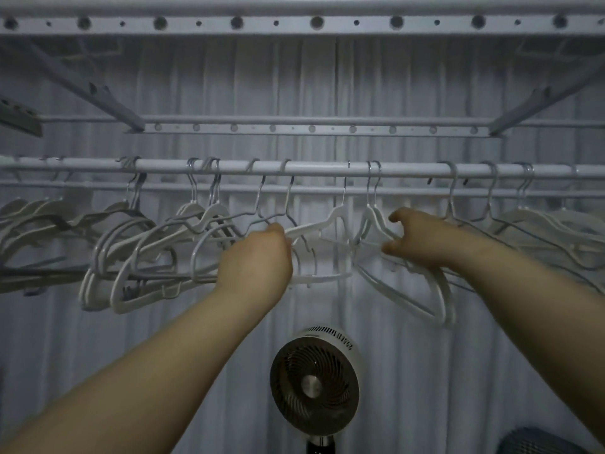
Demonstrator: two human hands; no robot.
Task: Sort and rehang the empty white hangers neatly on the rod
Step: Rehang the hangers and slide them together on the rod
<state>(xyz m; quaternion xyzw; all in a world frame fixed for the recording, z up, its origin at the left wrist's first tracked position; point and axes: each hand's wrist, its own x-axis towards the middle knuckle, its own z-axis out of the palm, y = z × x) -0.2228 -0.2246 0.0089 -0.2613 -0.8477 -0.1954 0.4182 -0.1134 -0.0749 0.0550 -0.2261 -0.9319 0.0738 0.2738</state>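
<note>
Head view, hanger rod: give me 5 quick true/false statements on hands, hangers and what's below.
1. Both hands are up at the hangers under the rod. True.
2. The left hand is closed around a white hanger. True.
3. The right hand hangs down at the person's side. False: it is raised, its fingers at a pair of hangers right of centre.
4. Clothes hang on the hangers. False: every hanger in view is empty.
5. A round fan stands below the rod. True.
</note>
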